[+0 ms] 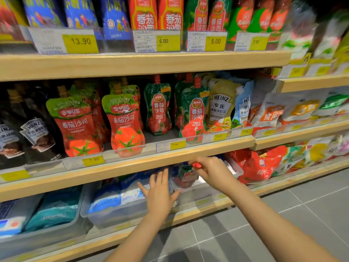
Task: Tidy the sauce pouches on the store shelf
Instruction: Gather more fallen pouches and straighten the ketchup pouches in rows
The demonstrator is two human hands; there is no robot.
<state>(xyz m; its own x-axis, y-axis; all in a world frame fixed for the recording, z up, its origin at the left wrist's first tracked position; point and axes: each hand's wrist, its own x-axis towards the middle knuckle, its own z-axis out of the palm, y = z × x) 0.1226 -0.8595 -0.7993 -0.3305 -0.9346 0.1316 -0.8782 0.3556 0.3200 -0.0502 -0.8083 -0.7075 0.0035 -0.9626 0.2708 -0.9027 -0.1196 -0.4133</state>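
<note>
My right hand grips the red cap of a green tomato ketchup pouch, which hangs below the middle shelf's front edge, over the bottom shelf. My left hand is spread open just left of that pouch, holding nothing. On the middle shelf stand two matching green ketchup pouches, one set further back. Left of them stand red tomato sauce pouches with green tops. Right of them is a Heinz salad dressing pouch.
Dark Heinz pouches fill the middle shelf's left end. Clear plastic bins with blue and white bags sit on the bottom shelf, red flour bags to the right. The wooden shelf edge runs just above my hands. Grey floor tiles lie below.
</note>
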